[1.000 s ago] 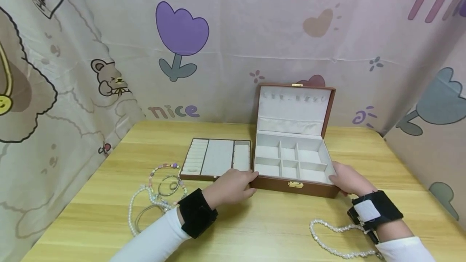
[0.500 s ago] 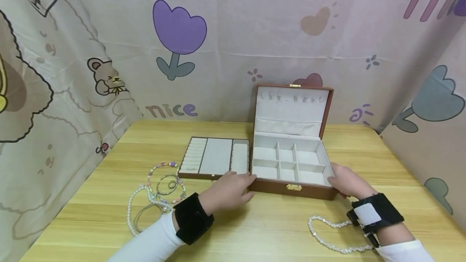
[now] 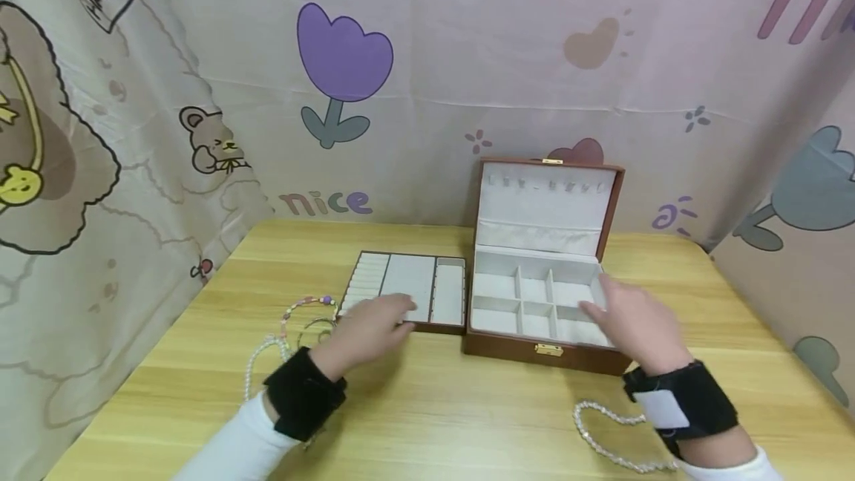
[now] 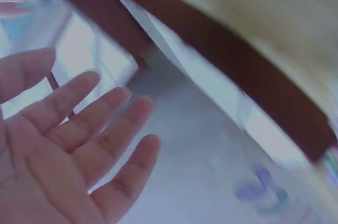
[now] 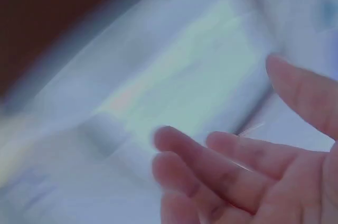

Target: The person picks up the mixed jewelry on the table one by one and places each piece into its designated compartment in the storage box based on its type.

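Observation:
A brown jewelry box (image 3: 508, 354) stands on the table with its lid (image 3: 542, 203) raised, showing a white interior split into several compartments. My right hand (image 3: 640, 324) hovers at the box's right front corner, holding nothing. In the right wrist view its fingers (image 5: 237, 176) are loosely bent, against a blurred pale background. To the box's left lies its flat tray (image 3: 410, 277), with ring rolls and a narrow slot. Over the tray's front left edge is my left hand (image 3: 369, 331). The left wrist view shows its fingers (image 4: 108, 145) spread with nothing between them.
On the left of the table (image 3: 467, 421) lie a colourful beaded strand (image 3: 306, 300), a metal bangle (image 3: 309, 325) and a pearl strand (image 3: 250, 371), partly behind my left arm. Another pearl strand (image 3: 604, 453) lies at front right. A printed cloth (image 3: 434, 58) hangs behind.
My left hand has left the box's front left corner and moved left to the tray. My right hand has let go of the box's right side and lifted.

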`<state>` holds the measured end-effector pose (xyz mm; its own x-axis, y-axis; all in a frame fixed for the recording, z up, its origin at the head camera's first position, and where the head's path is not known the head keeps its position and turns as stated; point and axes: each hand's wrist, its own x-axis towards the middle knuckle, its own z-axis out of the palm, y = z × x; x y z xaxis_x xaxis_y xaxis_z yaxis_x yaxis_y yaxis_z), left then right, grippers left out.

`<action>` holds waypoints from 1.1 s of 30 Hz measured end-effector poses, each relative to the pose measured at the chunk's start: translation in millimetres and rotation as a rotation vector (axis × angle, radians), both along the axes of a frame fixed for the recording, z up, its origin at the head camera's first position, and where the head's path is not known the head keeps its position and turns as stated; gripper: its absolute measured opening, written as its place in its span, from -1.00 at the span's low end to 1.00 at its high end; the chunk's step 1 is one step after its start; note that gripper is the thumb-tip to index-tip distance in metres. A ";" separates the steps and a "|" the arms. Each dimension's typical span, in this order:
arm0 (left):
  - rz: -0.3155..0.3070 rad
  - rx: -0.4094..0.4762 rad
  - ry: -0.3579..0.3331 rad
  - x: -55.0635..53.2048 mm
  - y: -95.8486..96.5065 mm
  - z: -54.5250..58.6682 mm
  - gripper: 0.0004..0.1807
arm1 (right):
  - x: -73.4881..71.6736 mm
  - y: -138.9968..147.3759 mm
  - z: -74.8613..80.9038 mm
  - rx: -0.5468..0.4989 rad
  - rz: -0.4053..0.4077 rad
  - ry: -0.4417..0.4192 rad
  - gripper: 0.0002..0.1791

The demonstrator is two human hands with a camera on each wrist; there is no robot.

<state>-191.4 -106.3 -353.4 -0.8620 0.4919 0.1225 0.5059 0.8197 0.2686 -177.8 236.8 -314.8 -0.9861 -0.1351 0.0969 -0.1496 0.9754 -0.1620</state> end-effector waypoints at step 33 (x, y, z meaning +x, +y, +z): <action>0.123 0.131 -0.124 -16.0 -11.7 -4.2 -0.57 | 16.0 -154.7 -34.4 0.162 0.513 0.145 -0.41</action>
<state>-207.4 -118.0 -357.6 -0.9271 0.3688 0.0673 0.3604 0.8273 0.4310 -161.9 82.1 -349.2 -0.7682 -0.6187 0.1648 -0.6214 0.7824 0.0411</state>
